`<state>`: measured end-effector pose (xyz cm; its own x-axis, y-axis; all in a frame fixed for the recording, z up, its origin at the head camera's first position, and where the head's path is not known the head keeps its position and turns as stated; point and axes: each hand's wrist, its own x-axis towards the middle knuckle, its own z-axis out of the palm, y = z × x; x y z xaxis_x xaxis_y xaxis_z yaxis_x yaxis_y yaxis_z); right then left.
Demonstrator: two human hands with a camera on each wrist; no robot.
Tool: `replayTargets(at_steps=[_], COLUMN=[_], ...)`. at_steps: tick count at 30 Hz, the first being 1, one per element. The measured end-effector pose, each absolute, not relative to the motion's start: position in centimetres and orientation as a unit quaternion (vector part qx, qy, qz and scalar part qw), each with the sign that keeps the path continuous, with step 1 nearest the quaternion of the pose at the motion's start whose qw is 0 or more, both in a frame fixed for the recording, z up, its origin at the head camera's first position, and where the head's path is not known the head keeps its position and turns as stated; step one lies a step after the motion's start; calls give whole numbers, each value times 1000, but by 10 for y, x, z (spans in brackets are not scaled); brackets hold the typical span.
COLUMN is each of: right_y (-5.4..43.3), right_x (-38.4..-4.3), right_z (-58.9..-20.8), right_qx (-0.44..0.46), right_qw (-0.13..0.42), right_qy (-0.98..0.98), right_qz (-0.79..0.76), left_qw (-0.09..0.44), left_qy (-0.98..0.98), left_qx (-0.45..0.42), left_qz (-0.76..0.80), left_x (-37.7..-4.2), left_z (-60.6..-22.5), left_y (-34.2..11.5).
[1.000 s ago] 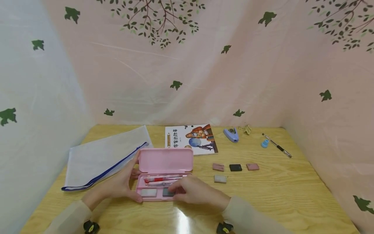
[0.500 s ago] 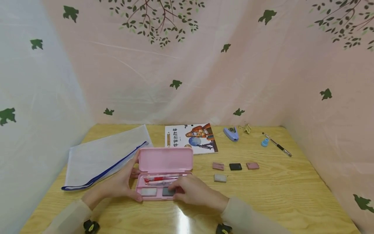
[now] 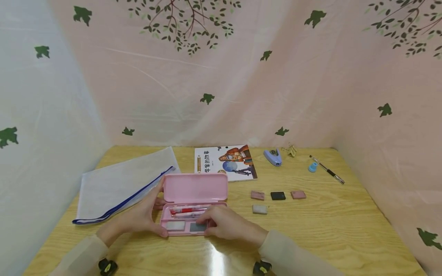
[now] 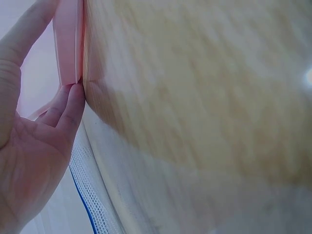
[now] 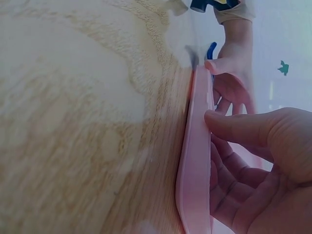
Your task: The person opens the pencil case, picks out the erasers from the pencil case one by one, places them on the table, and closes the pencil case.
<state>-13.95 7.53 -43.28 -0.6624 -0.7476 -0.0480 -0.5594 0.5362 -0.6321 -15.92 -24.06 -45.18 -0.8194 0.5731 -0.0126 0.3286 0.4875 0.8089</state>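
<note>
Clearly, both hands are at the pink pencil case, which sits on the worktop between them. The left hand grips its left end, thumb at the near corner and the fingers, spread from the thumb, against the far part of that side. The right hand is over the right part of the case; its fingers are bent, touching the grey block in the near compartment, and its thumb rests at the near rim. Whether they pinch the block I cannot tell.

Left of those right fingers, in the same compartment, lies a white block. Just beyond them, pens lie lengthwise in the far compartment, and farther off the lid is swung back, its inner side showing.

Left of the left fingers is a white zip pouch with blue edging. Beyond the lid lies an illustrated book. To the right of the right fingers are a pale block, a black block and two pinkish blocks, all apart from one another.
</note>
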Motion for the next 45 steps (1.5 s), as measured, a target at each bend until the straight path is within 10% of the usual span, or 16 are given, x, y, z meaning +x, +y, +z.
replayTargets(at_steps=[45], right_y=[75], right_x=[-139], right_z=[-434], right_qx=[-356], right_qw=[121], right_qy=[855], right_qz=[-356], left_qw=[148], left_qy=[842], left_qx=[267], left_qz=[445], left_x=[-159], left_z=[-450], left_y=[-240])
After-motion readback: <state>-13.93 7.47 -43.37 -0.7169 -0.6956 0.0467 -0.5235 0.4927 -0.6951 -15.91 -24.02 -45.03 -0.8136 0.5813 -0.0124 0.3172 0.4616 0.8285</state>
